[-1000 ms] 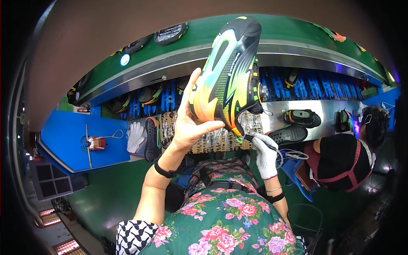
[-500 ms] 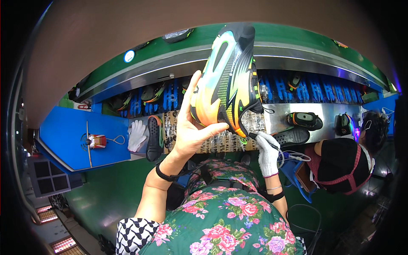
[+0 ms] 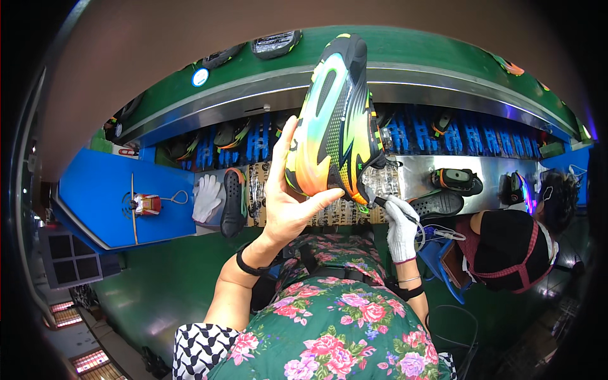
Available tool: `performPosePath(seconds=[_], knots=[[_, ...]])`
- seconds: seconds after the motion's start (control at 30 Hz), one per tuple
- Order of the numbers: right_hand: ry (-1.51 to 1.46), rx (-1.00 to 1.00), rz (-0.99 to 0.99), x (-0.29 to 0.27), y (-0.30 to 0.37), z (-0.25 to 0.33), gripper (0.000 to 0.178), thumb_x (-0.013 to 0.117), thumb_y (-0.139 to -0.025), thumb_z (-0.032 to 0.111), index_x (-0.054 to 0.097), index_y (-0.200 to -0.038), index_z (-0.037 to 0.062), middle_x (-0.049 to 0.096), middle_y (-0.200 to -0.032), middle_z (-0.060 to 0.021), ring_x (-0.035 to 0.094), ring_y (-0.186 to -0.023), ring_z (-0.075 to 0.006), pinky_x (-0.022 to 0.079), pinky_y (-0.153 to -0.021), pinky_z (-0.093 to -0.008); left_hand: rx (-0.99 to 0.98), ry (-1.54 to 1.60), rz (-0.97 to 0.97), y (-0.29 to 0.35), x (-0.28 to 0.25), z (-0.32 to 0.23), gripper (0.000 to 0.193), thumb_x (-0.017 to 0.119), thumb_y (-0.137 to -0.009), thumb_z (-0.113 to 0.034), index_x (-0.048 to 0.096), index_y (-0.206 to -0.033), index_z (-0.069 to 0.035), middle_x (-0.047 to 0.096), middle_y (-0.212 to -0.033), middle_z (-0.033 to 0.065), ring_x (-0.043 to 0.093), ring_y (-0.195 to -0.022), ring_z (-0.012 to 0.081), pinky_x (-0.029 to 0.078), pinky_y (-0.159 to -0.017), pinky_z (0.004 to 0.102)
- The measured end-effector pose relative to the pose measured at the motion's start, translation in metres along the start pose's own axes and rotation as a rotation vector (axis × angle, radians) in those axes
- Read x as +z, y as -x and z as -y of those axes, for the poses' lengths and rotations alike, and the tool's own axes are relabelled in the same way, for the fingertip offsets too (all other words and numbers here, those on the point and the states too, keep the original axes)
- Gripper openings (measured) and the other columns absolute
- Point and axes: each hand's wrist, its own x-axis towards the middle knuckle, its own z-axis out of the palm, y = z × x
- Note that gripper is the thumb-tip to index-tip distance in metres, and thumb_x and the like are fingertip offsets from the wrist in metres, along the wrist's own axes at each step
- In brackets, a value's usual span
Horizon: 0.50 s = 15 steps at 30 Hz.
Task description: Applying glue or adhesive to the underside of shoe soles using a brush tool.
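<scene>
Over the workbench I hold up a sneaker (image 3: pixel 320 145), coloured orange, yellow, pale blue and black, its toe pointing away from me. My bare left hand (image 3: pixel 288 206) is closed around its heel end, with the thumb on the near side and the fingers along the outer side. In a white knitted glove, my right hand (image 3: pixel 401 234) grips a black pen-like tool (image 3: pixel 381 202). The tool's tip is close to the shoe's heel collar; whether it touches, I cannot tell. A pale cable loops beside this hand.
A white glove (image 3: pixel 206 197) and a dark perforated shoe (image 3: pixel 234 202) lie left on the bench; more shoes (image 3: pixel 457 180) lie right. Behind are blue racks (image 3: pixel 453 136) and a green conveyor (image 3: pixel 405 54) carrying shoes. A co-worker (image 3: pixel 506 244) sits at right, near the blue chair (image 3: pixel 443 269).
The sneaker has shifted slightly left and tilted a little more upright in my left hand. My right hand stays near the heel collar with the tool.
</scene>
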Motion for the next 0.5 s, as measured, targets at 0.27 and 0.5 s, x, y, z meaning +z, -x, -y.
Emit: performPosePath(seconds=[0.27, 0.5], knots=[[-0.031, -0.024, 0.019, 0.001, 0.004, -0.007, 0.023, 0.073, -0.084, -0.004, 0.072, -0.107, -0.0049, 0.073, -0.094, -0.0091, 0.066, -0.074, -0.0125, 0.051, -0.064, -0.0220, 0.002, -0.035, -0.052, 0.010, -0.003, -0.006, 0.105, 0.080, -0.076, 0.008, 0.017, -0.159, -0.002, 0.037, -0.155, 0.0146, 0.048, -0.136, 0.0234, 0.044, -0.112, 0.0383], [-0.049, 0.003, 0.009, 0.006, 0.005, -0.008, 0.023, 0.072, -0.084, -0.004, 0.072, -0.107, -0.0052, 0.073, -0.094, -0.0093, 0.067, -0.075, -0.0130, 0.053, -0.066, -0.0218, -0.017, 0.000, -0.088, 0.017, -0.007, -0.011, 0.106, 0.079, -0.077, 0.009, 0.015, -0.160, -0.003, 0.046, -0.149, 0.0156, 0.053, -0.131, 0.0228, 0.045, -0.111, 0.0378]])
